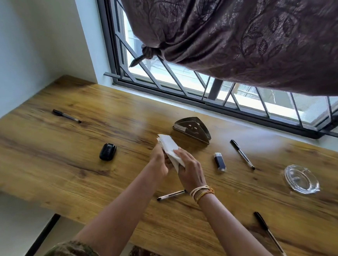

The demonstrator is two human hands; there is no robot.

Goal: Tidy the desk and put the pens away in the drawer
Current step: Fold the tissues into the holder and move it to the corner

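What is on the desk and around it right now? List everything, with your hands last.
pens: 4, black-capped, scattered on the desk
napkins: 1 stack, white, held in both hands
napkin holder: 1, metal, behind the hands
case: 1, black, left of the hands
USB stick: 1, blue-black, right of the hands
ashtray: 1, clear glass, far right
desk: 1, wooden
curtain: 1, brown, knotted at the window
left hand, right hand: gripping napkins

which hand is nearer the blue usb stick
Right. The right hand, gripping the white napkins, sits just left of the blue USB stick. The left hand shares the grip, farther left.
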